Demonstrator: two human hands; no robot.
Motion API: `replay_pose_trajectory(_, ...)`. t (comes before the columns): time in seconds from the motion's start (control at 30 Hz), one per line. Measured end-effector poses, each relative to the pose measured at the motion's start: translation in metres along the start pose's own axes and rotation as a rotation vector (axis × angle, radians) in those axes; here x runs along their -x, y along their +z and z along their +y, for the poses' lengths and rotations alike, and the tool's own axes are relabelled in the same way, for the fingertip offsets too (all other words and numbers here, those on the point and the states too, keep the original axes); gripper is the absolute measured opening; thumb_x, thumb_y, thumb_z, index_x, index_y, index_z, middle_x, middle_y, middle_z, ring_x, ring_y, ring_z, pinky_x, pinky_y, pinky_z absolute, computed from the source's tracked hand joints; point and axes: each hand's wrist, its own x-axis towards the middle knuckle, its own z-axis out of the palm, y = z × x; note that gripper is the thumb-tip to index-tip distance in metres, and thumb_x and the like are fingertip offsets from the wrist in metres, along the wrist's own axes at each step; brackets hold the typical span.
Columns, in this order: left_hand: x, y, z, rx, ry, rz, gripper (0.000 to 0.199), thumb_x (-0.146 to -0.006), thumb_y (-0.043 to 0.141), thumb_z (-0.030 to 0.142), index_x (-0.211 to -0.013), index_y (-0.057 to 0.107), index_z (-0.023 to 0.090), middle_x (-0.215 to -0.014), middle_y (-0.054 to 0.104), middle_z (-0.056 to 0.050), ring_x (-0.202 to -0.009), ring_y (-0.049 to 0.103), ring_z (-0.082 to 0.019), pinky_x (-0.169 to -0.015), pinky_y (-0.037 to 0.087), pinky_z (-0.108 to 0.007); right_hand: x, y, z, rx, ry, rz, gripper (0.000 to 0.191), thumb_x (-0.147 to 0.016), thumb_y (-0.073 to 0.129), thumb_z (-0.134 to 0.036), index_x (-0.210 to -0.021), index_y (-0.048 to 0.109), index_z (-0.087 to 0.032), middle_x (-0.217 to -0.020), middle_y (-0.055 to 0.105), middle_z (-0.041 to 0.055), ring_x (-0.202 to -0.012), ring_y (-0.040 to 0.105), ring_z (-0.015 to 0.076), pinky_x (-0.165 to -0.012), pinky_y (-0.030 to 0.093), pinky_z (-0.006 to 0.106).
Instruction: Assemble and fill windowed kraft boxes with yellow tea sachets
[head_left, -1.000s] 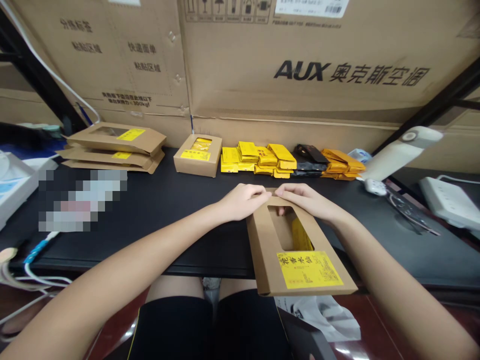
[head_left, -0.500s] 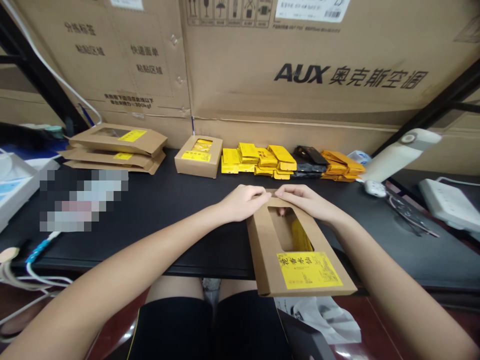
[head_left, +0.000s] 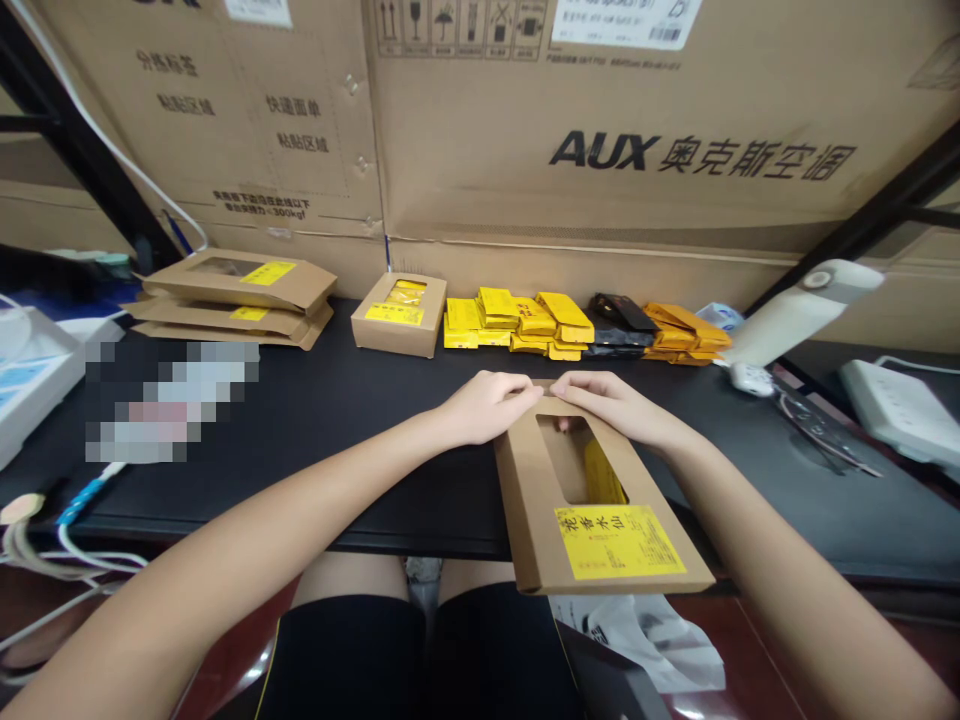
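A brown cardboard box (head_left: 525, 500) with a cut-out window and a yellow label (head_left: 619, 542) tilts over the table's front edge. Through its window a yellow packet (head_left: 602, 470) shows inside. My left hand (head_left: 491, 405) grips the box's far end from the left, fingers curled at the top edge. At the same end, my right hand (head_left: 604, 400) holds the right side, and one fingertip is visible through the window. The two hands nearly meet at the far flap, whose inner part they hide.
Flattened window boxes (head_left: 300, 290) lie stacked at the left. A closed box (head_left: 390, 338), yellow packets (head_left: 517, 320), black packets (head_left: 619, 325) and orange packets (head_left: 686, 335) line the back. A white bottle (head_left: 799, 310), glasses (head_left: 821, 430) and a white device (head_left: 900, 405) are at the right.
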Motion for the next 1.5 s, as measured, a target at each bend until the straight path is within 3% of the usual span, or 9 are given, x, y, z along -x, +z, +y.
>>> replay_pose_trajectory(0.43, 0.0002, -0.0006, 0.0002, -0.005, -0.010, -0.010, 0.037, -0.092, 0.038, 0.040, -0.075, 0.060, 0.016, -0.075, 0.062, 0.000, -0.074, 0.053, -0.014, -0.066, 0.035, -0.025, 0.0012, -0.0010, 0.0008, 0.162, -0.077, 0.104, 0.040, -0.079, 0.061, -0.059, -0.074, 0.065, -0.019, -0.076, 0.064, 0.0027, -0.075, 0.057, 0.0206, -0.069, 0.043, 0.031)
replay_pose_trajectory(0.73, 0.0012, -0.0007, 0.0014, 0.013, -0.022, -0.021, 0.037, -0.093, 0.038, 0.042, -0.072, 0.055, 0.016, -0.069, 0.054, 0.002, -0.070, 0.047, -0.013, -0.065, 0.032, -0.026, 0.0058, -0.0019, -0.0011, 0.256, -0.120, 0.130, 0.037, -0.082, 0.059, -0.056, -0.078, 0.067, -0.019, -0.080, 0.069, 0.0051, -0.080, 0.060, 0.0240, -0.069, 0.045, 0.032)
replay_pose_trajectory(0.97, 0.0014, -0.0005, 0.0037, 0.004, -0.035, -0.002, 0.038, -0.093, 0.038, 0.040, -0.065, 0.047, 0.016, -0.066, 0.050, 0.002, -0.067, 0.044, -0.012, -0.063, 0.031, -0.025, 0.0037, -0.0028, 0.0059, 0.222, -0.142, 0.109, 0.038, -0.084, 0.056, -0.054, -0.082, 0.067, -0.018, -0.082, 0.068, 0.0048, -0.081, 0.060, 0.0235, -0.072, 0.045, 0.033)
replay_pose_trajectory(1.17, 0.0014, 0.0002, 0.0028, 0.006, -0.025, -0.011, 0.038, -0.093, 0.037, 0.040, -0.070, 0.054, 0.016, -0.071, 0.057, 0.001, -0.069, 0.048, -0.013, -0.065, 0.033, -0.025, 0.0038, -0.0023, 0.0012, 0.200, -0.136, 0.077, 0.040, -0.084, 0.055, -0.056, -0.079, 0.065, -0.018, -0.081, 0.068, 0.0039, -0.080, 0.061, 0.0229, -0.072, 0.045, 0.034)
replay_pose_trajectory(1.5, 0.0005, 0.0008, 0.0010, 0.008, -0.017, -0.007, 0.037, -0.093, 0.037, 0.040, -0.069, 0.052, 0.016, -0.070, 0.055, 0.001, -0.069, 0.047, -0.013, -0.065, 0.032, -0.025, 0.0053, 0.0006, -0.0031, 0.003, 0.007, -0.005, 0.038, -0.082, 0.060, -0.056, -0.085, 0.063, -0.019, -0.068, 0.072, 0.0030, -0.068, 0.066, 0.0196, -0.070, 0.047, 0.032)
